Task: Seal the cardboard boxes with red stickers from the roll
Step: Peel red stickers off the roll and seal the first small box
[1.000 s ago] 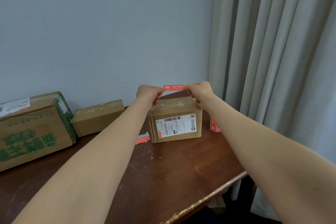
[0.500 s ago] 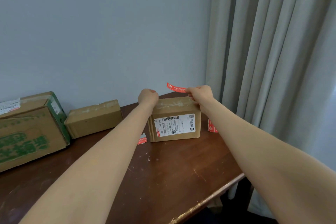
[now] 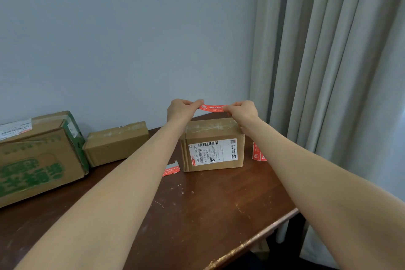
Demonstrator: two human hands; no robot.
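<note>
Brown wood table [image 3: 197,215] carries a small cardboard box [image 3: 213,151], its top seam under old clear tape. Above it, the left hand [image 3: 182,109] and right hand [image 3: 243,112] each pinch one end of a red sticker [image 3: 212,107], stretched just over the lid, not yet touching. Lowered crooked or slack, it could wrinkle, miss the seam or cling to a fingertip.

green-printed box [image 3: 32,160] cut off left, sticker roll [image 3: 259,155] part-hidden
</note>
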